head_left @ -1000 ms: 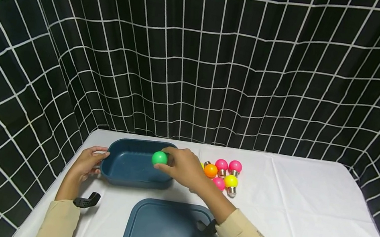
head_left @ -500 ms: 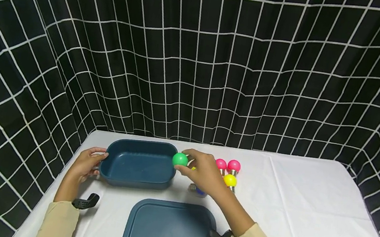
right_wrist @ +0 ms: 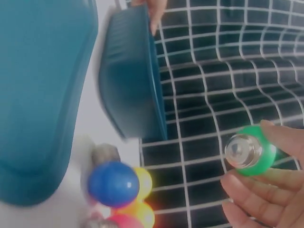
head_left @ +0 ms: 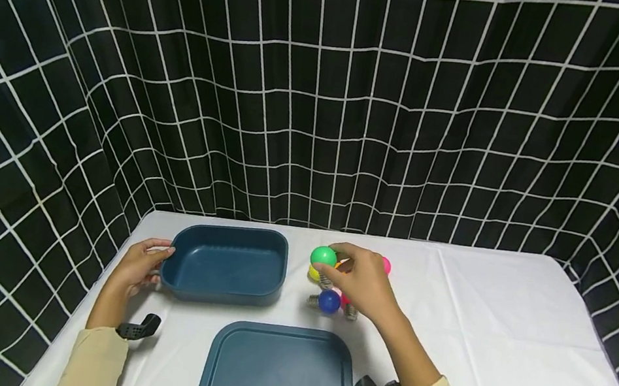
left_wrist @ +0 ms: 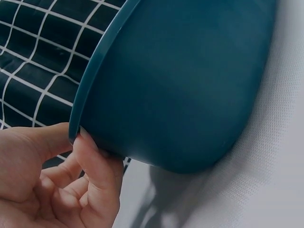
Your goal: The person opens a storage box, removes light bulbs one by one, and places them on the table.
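My right hand pinches a green light bulb between thumb and fingers, above a cluster of coloured bulbs. In the right wrist view the metal screw base of that green bulb faces the camera. Below the hand lie a blue bulb and a yellow bulb; pink and orange ones are partly hidden behind the hand. At the left, my left hand grips the rim of a dark blue plastic container, whose inside shows bare. The left wrist view has thumb and finger pinching that rim.
A flat blue lid lies on the white tablecloth at the front, below the container. A black curtain with a white grid hangs behind the table and along both sides.
My right hand has carried the green bulb to the right, from over the container to over the bulb cluster. The left hand keeps its grip on the container's rim.
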The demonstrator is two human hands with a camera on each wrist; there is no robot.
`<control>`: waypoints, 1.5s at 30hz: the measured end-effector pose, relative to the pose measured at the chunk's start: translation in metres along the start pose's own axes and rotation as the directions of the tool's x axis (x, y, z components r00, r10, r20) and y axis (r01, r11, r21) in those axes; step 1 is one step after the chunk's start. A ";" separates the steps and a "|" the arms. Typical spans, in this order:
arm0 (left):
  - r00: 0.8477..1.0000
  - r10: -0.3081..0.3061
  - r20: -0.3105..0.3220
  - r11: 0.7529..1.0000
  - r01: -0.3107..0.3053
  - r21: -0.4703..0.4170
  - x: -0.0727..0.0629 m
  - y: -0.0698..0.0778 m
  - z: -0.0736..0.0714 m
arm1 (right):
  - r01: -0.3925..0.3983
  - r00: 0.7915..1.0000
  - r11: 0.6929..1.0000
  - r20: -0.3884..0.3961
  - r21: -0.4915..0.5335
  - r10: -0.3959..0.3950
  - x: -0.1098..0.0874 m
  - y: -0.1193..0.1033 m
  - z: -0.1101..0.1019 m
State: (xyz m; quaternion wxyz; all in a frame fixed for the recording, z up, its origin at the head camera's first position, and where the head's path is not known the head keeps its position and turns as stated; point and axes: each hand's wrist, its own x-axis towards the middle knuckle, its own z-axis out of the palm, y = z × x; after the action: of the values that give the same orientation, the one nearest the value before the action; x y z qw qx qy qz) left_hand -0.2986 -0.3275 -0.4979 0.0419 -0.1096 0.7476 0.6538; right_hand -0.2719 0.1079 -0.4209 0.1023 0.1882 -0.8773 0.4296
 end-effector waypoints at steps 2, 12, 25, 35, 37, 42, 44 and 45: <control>1.000 -0.003 0.006 1.000 0.003 0.001 0.000 -0.001 0.000 | -0.025 0.999 1.000 -0.020 -0.012 0.025 -0.003 0.006 -0.005; 1.000 -0.001 0.000 1.000 0.001 0.008 0.000 -0.002 0.000 | -0.144 0.988 0.989 -0.057 -0.036 0.142 -0.012 0.041 -0.029; 1.000 -0.004 -0.001 1.000 0.004 0.021 -0.005 -0.005 -0.003 | -0.252 0.967 0.965 -0.055 -0.080 0.248 -0.018 0.070 -0.049; 1.000 -0.011 -0.002 1.000 0.011 0.012 -0.005 -0.005 -0.002 | -0.305 0.952 0.946 -0.025 -0.112 0.304 -0.019 0.091 -0.057; 1.000 -0.009 0.001 1.000 0.009 0.015 -0.003 -0.004 -0.001 | -0.308 0.951 0.944 -0.025 -0.117 0.307 -0.019 0.095 -0.058; 1.000 -0.006 0.003 1.000 0.006 0.023 -0.002 -0.001 -0.001 | -0.312 0.950 0.943 -0.019 -0.116 0.312 -0.019 0.101 -0.061; 1.000 -0.006 0.007 1.000 0.006 0.022 -0.002 0.000 0.000 | -0.321 0.947 0.940 -0.015 -0.115 0.321 -0.020 0.103 -0.061; 1.000 -0.005 0.009 1.000 0.005 0.020 -0.001 0.001 0.000 | -0.326 0.945 0.938 -0.013 -0.114 0.327 -0.020 0.104 -0.061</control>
State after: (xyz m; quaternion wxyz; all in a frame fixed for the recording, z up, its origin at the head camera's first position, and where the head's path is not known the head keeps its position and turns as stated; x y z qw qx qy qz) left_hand -0.2975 -0.3276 -0.4970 0.0480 -0.1082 0.7535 0.6467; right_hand -0.2959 0.2192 -0.4645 0.0378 0.0351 -0.9197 0.3892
